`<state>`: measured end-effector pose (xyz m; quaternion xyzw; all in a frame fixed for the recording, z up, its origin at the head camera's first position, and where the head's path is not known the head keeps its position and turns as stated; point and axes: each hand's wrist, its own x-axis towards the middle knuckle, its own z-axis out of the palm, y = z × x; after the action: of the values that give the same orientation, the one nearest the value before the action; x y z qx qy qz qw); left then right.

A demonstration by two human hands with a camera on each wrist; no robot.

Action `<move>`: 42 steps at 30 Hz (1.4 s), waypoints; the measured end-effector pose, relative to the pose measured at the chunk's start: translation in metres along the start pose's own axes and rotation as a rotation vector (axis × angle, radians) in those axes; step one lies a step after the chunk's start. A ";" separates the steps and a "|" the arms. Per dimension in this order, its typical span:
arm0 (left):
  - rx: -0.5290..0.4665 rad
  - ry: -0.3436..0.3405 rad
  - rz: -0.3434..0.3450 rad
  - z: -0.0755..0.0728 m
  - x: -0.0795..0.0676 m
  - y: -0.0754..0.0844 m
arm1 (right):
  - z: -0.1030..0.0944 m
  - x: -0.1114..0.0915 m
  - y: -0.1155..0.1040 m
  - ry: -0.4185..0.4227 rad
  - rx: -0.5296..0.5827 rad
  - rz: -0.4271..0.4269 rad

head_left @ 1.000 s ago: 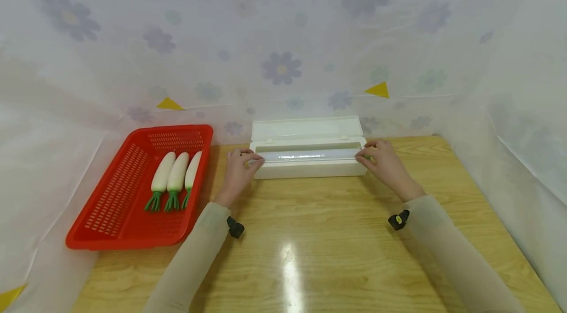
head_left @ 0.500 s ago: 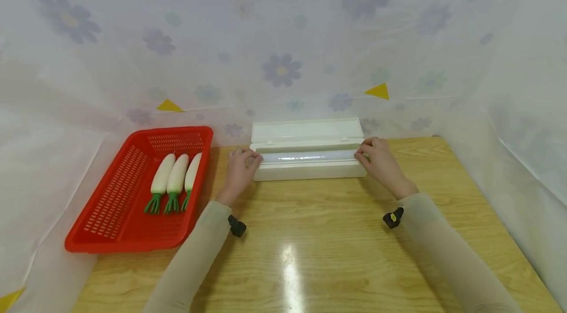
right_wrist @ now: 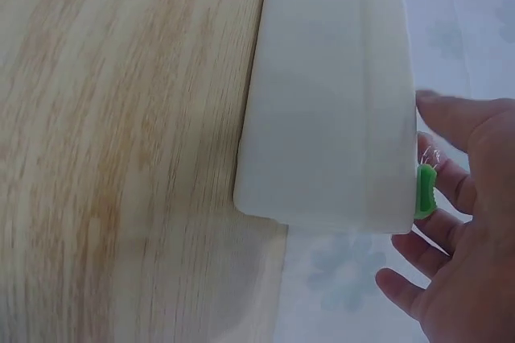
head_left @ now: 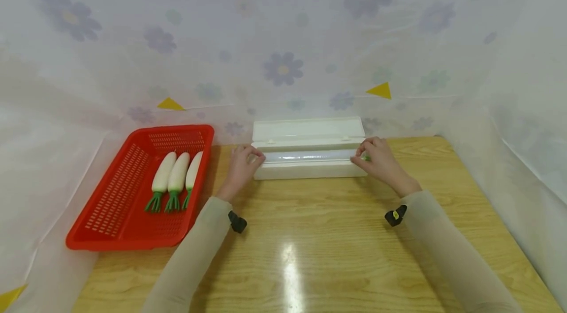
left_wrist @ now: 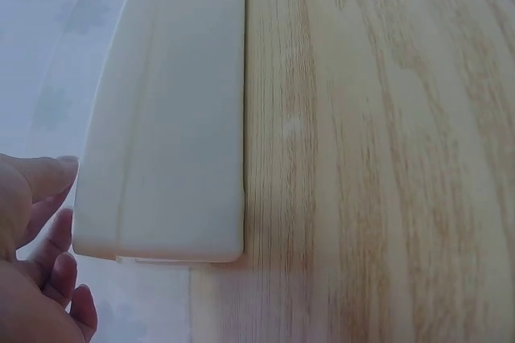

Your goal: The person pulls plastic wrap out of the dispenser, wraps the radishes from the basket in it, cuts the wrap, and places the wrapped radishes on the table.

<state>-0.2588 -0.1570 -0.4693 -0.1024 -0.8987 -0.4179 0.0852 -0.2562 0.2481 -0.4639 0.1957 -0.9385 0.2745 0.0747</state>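
A long white cling film dispenser box (head_left: 310,172) stands at the back of the table, its lid (head_left: 308,129) raised. A roll of clear cling film (head_left: 310,156) lies along its opening. My left hand (head_left: 241,164) is at the box's left end, thumb and fingers pinching the film's edge. My right hand (head_left: 382,160) pinches the film at the right end. In the right wrist view a small green slider (right_wrist: 426,192) sticks up at the box's rim beside the fingers, with a bit of crinkled film near it. The box wall hides part of both grips in the wrist views.
To the left stands a red plastic basket (head_left: 121,243) with 3 white radishes (head_left: 177,173) with green tops. A flowered white curtain (head_left: 283,32) hangs right behind the box and along both sides of the wooden table (head_left: 310,234).
Over the last second the right hand has shifted slightly to the left along the box's end. The left hand has barely moved. Box and basket stay in place.
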 end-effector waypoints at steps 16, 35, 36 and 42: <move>-0.130 0.081 -0.014 0.000 0.006 0.006 | -0.006 0.000 0.006 0.122 0.213 0.181; -0.307 0.074 -0.127 -0.018 0.012 0.013 | -0.026 0.006 -0.004 0.202 0.347 0.223; -0.318 0.075 -0.140 -0.019 0.012 0.014 | -0.028 0.006 -0.005 0.204 0.348 0.225; -0.406 0.057 -0.227 -0.029 0.014 0.022 | -0.037 0.009 -0.009 0.222 0.356 0.239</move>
<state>-0.2647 -0.1637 -0.4316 -0.0036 -0.7992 -0.5996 0.0408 -0.2596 0.2579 -0.4265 0.0618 -0.8779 0.4622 0.1089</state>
